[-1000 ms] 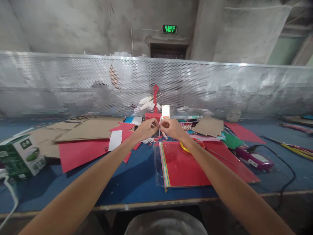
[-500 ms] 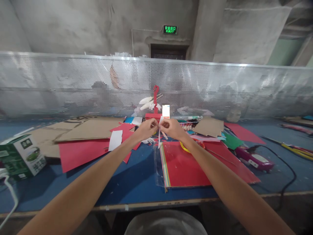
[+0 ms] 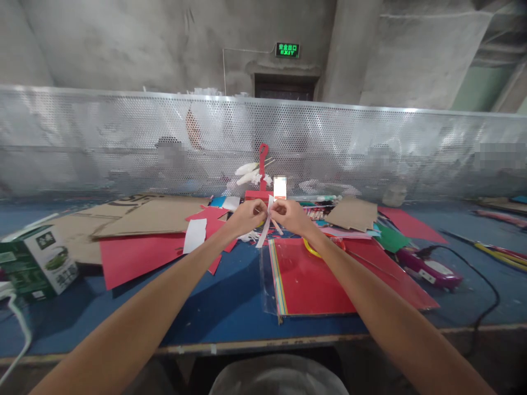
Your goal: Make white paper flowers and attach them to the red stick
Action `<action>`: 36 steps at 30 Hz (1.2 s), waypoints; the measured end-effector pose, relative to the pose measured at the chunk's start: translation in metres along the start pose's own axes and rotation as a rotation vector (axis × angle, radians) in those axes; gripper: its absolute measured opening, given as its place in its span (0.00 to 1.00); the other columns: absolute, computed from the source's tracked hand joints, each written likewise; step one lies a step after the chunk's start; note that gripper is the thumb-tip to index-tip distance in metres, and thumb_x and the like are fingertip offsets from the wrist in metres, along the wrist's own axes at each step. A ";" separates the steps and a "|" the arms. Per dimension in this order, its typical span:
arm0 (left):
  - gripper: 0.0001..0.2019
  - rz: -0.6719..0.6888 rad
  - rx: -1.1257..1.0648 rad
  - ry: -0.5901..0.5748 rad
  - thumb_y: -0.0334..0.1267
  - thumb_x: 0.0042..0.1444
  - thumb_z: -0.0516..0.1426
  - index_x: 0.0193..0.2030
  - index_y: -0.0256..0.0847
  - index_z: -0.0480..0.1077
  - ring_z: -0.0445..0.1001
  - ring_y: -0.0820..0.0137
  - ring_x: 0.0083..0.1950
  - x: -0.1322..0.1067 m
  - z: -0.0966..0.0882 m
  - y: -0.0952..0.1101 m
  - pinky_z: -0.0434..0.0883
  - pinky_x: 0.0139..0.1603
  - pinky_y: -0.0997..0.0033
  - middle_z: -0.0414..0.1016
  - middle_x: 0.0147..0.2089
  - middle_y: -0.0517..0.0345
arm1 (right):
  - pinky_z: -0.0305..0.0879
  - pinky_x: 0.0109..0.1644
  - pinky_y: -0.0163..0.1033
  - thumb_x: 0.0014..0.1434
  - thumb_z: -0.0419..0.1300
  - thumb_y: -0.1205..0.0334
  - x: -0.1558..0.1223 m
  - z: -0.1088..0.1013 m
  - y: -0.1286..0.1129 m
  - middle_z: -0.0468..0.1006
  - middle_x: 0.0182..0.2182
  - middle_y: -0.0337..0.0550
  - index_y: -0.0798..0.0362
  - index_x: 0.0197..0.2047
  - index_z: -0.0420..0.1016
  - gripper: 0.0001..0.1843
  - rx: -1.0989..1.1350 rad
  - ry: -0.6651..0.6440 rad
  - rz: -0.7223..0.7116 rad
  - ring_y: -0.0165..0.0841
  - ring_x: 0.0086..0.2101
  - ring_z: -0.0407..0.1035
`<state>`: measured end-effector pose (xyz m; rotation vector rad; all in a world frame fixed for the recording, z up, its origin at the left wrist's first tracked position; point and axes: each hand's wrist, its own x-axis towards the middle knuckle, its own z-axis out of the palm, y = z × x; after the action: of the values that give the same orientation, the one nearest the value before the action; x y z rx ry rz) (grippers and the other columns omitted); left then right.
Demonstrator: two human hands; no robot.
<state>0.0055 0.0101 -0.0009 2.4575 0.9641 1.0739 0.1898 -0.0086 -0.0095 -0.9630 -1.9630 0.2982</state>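
Close together over the middle of the table, my left hand (image 3: pixel 250 215) and my right hand (image 3: pixel 290 214) pinch a narrow white paper strip (image 3: pixel 264 233) between their fingertips. One end of the strip sticks up between the hands, and its longer end hangs down toward the table. A second thin pale piece (image 3: pixel 276 226) slants below my right fingers; whether it is part of the same strip I cannot tell. White scraps (image 3: pixel 249 236) lie under my left hand. Behind the hands stands a red paper piece (image 3: pixel 263 164) with a looped top, beside white flower-like shapes (image 3: pixel 247 171).
Red sheets in a clear sleeve (image 3: pixel 317 280) lie front right, with a yellow ring (image 3: pixel 312 248) on them. A purple corded device (image 3: pixel 432 270) sits farther right. Cardboard (image 3: pixel 152 216), red paper (image 3: pixel 140 258) and a green box (image 3: pixel 39 263) occupy the left. A lit phone (image 3: pixel 280 187) stands behind.
The strip's hanging end has swung to the left and now shows wider. Both hands stay in nearly the same place, still pinching.
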 end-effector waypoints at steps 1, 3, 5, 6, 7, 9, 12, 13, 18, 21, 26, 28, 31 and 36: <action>0.06 -0.014 -0.036 -0.004 0.33 0.54 0.53 0.33 0.38 0.70 0.76 0.70 0.34 0.000 -0.001 0.001 0.71 0.36 0.72 0.77 0.34 0.56 | 0.60 0.32 0.34 0.55 0.56 0.59 0.000 0.000 0.000 0.75 0.25 0.39 0.55 0.29 0.71 0.08 -0.004 0.002 -0.003 0.30 0.26 0.67; 0.06 -0.058 -0.110 -0.006 0.34 0.53 0.54 0.33 0.38 0.72 0.76 0.70 0.34 0.001 -0.002 0.002 0.70 0.36 0.73 0.77 0.33 0.56 | 0.60 0.32 0.34 0.55 0.55 0.59 0.001 -0.001 0.000 0.74 0.25 0.39 0.55 0.29 0.71 0.09 -0.005 0.009 -0.012 0.30 0.26 0.66; 0.06 -0.119 -0.182 -0.006 0.34 0.52 0.55 0.33 0.37 0.73 0.76 0.70 0.35 0.001 -0.003 0.005 0.70 0.35 0.73 0.78 0.33 0.55 | 0.60 0.33 0.34 0.55 0.55 0.60 0.001 -0.001 0.001 0.74 0.25 0.39 0.54 0.29 0.71 0.08 0.013 0.010 -0.014 0.30 0.27 0.67; 0.06 -0.149 -0.216 -0.006 0.34 0.51 0.56 0.33 0.37 0.74 0.76 0.70 0.34 0.001 -0.004 0.007 0.70 0.35 0.74 0.78 0.32 0.55 | 0.60 0.33 0.34 0.55 0.55 0.60 0.001 -0.001 0.002 0.74 0.25 0.39 0.54 0.29 0.70 0.08 0.026 0.008 -0.013 0.30 0.27 0.67; 0.06 -0.174 -0.245 -0.007 0.35 0.51 0.56 0.32 0.36 0.74 0.76 0.71 0.33 0.000 -0.004 0.008 0.70 0.34 0.74 0.77 0.31 0.55 | 0.61 0.33 0.34 0.55 0.55 0.60 0.002 -0.001 0.002 0.74 0.25 0.39 0.54 0.30 0.70 0.07 0.040 0.004 -0.009 0.30 0.27 0.67; 0.06 -0.202 -0.279 -0.005 0.36 0.51 0.57 0.32 0.36 0.74 0.74 0.73 0.32 0.000 -0.004 0.009 0.69 0.33 0.75 0.77 0.30 0.55 | 0.61 0.33 0.34 0.55 0.55 0.60 0.002 -0.001 0.002 0.74 0.26 0.39 0.54 0.30 0.70 0.07 0.067 -0.004 0.001 0.30 0.27 0.68; 0.07 -0.197 -0.259 -0.002 0.37 0.51 0.57 0.31 0.36 0.74 0.72 0.74 0.30 0.001 -0.005 0.009 0.68 0.31 0.76 0.76 0.29 0.56 | 0.63 0.34 0.35 0.56 0.56 0.59 0.001 -0.001 0.000 0.76 0.27 0.40 0.54 0.30 0.70 0.08 0.101 -0.020 0.020 0.31 0.27 0.69; 0.07 -0.190 -0.242 -0.002 0.37 0.51 0.57 0.30 0.36 0.74 0.72 0.74 0.29 0.001 -0.005 0.009 0.68 0.31 0.76 0.76 0.29 0.56 | 0.63 0.35 0.35 0.56 0.56 0.59 0.000 -0.002 -0.002 0.77 0.27 0.41 0.54 0.30 0.70 0.08 0.105 -0.023 0.025 0.31 0.27 0.69; 0.09 -0.166 -0.200 -0.029 0.39 0.51 0.57 0.30 0.36 0.74 0.69 0.74 0.28 0.000 -0.006 0.008 0.66 0.29 0.75 0.74 0.27 0.56 | 0.64 0.35 0.36 0.55 0.58 0.58 -0.001 -0.002 -0.006 0.77 0.27 0.42 0.55 0.29 0.70 0.09 0.093 -0.021 0.037 0.31 0.28 0.70; 0.09 -0.169 -0.213 -0.032 0.39 0.52 0.56 0.29 0.36 0.74 0.67 0.75 0.26 -0.001 -0.007 0.010 0.63 0.27 0.76 0.73 0.26 0.58 | 0.63 0.34 0.35 0.55 0.58 0.59 -0.001 -0.002 -0.005 0.76 0.26 0.41 0.55 0.29 0.70 0.08 0.118 -0.027 0.032 0.31 0.27 0.69; 0.07 -0.211 -0.301 -0.034 0.35 0.50 0.56 0.27 0.36 0.73 0.67 0.77 0.26 -0.001 -0.007 0.015 0.64 0.27 0.76 0.72 0.26 0.58 | 0.64 0.34 0.35 0.55 0.57 0.60 0.000 -0.002 -0.003 0.75 0.26 0.40 0.54 0.29 0.69 0.07 0.164 -0.031 0.026 0.30 0.27 0.69; 0.06 -0.222 -0.315 -0.028 0.35 0.50 0.56 0.27 0.36 0.73 0.67 0.77 0.26 -0.001 -0.007 0.016 0.65 0.28 0.76 0.72 0.25 0.58 | 0.64 0.34 0.35 0.55 0.57 0.60 0.000 -0.002 -0.003 0.76 0.26 0.41 0.54 0.29 0.70 0.07 0.164 -0.031 0.032 0.30 0.27 0.69; 0.07 -0.213 -0.264 -0.016 0.36 0.49 0.57 0.27 0.36 0.73 0.67 0.76 0.26 -0.001 -0.007 0.015 0.64 0.27 0.76 0.72 0.25 0.58 | 0.64 0.34 0.35 0.55 0.57 0.58 -0.001 -0.001 -0.005 0.76 0.26 0.41 0.55 0.30 0.70 0.09 0.154 -0.024 0.046 0.30 0.28 0.69; 0.09 -0.145 -0.171 -0.006 0.40 0.49 0.58 0.30 0.35 0.75 0.69 0.75 0.27 0.000 -0.007 0.006 0.64 0.27 0.75 0.75 0.27 0.56 | 0.64 0.34 0.35 0.54 0.59 0.59 -0.001 -0.001 -0.004 0.77 0.27 0.42 0.55 0.30 0.71 0.08 0.088 -0.026 0.034 0.31 0.28 0.70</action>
<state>0.0035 0.0056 0.0070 2.2173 0.9888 1.0536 0.1887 -0.0127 -0.0075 -0.9412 -1.9419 0.4146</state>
